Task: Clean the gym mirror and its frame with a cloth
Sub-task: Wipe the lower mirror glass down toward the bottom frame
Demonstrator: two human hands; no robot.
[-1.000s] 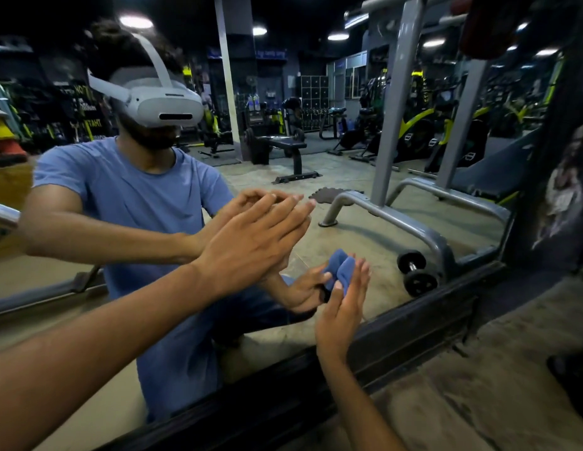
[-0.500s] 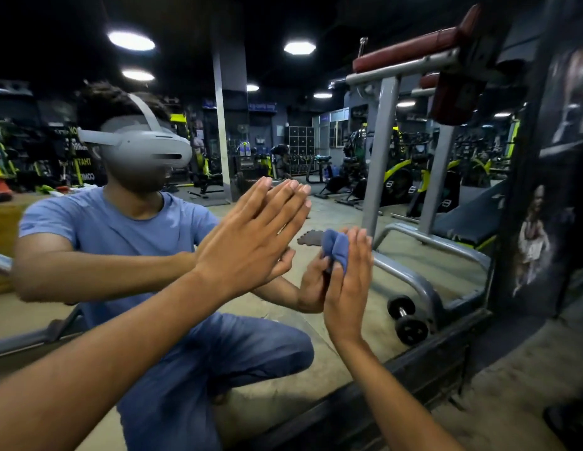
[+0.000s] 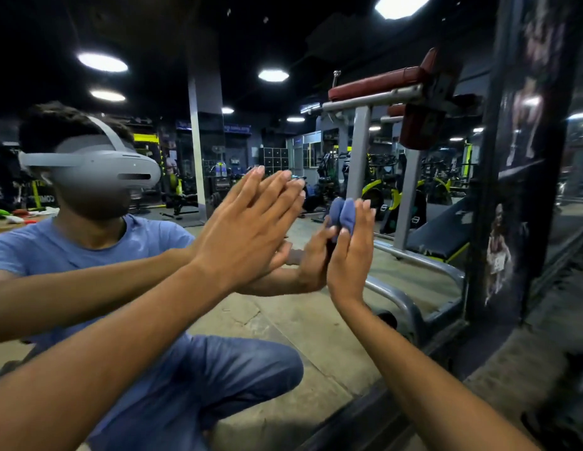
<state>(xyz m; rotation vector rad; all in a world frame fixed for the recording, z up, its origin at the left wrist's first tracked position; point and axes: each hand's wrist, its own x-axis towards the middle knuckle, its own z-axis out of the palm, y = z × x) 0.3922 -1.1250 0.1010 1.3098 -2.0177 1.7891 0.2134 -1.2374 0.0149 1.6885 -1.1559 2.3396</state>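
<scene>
My left hand (image 3: pixel 247 232) is spread flat, fingers straight and together, its palm pressed against the mirror (image 3: pixel 397 271). Just to its right, my right hand (image 3: pixel 350 252) presses the bunched blue cloth (image 3: pixel 343 214) onto the glass with straight fingers; the cloth bulges out above my fingertips. The dark frame (image 3: pixel 524 190) runs up the right edge of the mirror and along its bottom. Reflected in the glass are my blue shirt and a grey weight bench (image 3: pixel 397 242) to the right.
</scene>
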